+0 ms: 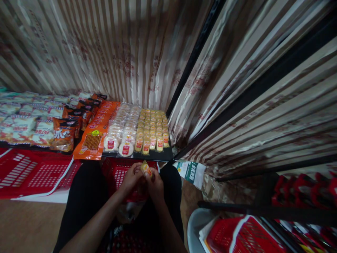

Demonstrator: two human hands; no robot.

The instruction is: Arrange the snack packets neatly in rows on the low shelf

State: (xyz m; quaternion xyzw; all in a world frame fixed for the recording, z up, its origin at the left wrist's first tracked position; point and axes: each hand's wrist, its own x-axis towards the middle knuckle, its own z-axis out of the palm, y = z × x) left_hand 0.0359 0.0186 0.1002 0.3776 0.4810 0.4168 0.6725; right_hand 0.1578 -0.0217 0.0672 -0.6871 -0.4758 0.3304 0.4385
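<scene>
Both my hands meet over my lap, above a red basket (pixel 118 174). My left hand (pixel 131 180) and my right hand (pixel 156 185) are closed together round a small yellow snack packet (pixel 146 169) that sticks up between the fingers. A crumpled clear plastic bag (pixel 129 211) lies under my wrists. Just ahead, on a low black shelf (pixel 152 155), stand rows of the same small yellow packets (pixel 152 128), with round white cakes (pixel 122 131) to their left.
Orange snack bags (pixel 93 135) and further packets (pixel 26 123) fill the shelf to the left. Red baskets (pixel 31 172) lie at left and lower right (pixel 242 237). Striped wallpaper (pixel 263 105) covers the wall and the angled panel at right. A green-white carton (pixel 192 172) sits by my knee.
</scene>
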